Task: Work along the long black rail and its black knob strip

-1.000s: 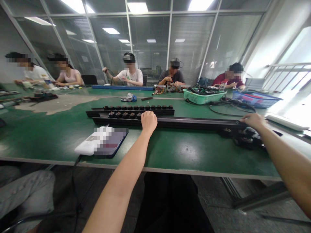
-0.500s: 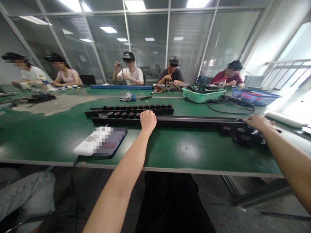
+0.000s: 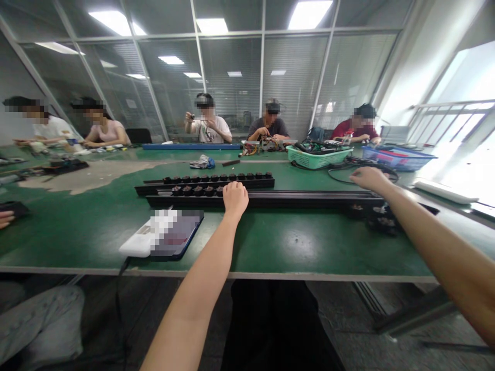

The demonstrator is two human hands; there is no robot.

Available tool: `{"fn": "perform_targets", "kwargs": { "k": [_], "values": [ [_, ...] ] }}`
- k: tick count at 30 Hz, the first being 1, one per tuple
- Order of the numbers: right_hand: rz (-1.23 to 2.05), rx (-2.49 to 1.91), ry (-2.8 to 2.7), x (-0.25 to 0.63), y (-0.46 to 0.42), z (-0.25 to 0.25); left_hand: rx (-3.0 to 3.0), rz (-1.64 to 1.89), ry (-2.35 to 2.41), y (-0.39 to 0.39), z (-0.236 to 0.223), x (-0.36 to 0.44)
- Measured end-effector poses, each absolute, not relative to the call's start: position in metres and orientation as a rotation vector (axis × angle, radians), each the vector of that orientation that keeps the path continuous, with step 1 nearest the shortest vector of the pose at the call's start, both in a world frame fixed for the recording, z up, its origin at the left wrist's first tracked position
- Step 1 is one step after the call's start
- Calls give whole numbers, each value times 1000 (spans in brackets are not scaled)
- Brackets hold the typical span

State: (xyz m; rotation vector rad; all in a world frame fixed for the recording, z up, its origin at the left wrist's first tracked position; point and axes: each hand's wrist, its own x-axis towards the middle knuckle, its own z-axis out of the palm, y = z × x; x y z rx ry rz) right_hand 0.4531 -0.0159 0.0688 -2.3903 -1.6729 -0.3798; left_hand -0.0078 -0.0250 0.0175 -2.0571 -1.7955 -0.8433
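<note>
Clasping the long black rail (image 3: 297,200) with our left hand (image 3: 235,200), probably to steady it on the table (image 3: 297,252), we poise our right hand (image 3: 370,179), well apart, near its right end, beyond round black parts (image 3: 382,221), but cannot tell whether it pinches anything.

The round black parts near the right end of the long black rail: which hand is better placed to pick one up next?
Probably the right hand: it is nearer to the round black parts, while the left hand is farther away and holds the long black rail.
</note>
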Motion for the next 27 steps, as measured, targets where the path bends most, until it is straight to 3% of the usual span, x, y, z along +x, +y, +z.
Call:
{"fn": "perform_targets", "kwargs": {
  "k": [10, 15, 27],
  "values": [
    [-2, -1999, -2150, 217, -13, 82, -1914, -783, -1829, -32, 26, -10],
    [-50, -1664, -2291, 123, -25, 61, -1717, -771, -1951, -33, 33, -21],
    [55, -1127, -2218, 57, -15, 19, -1652, -752, -2150, -26, 29, -35]
  ]
}}
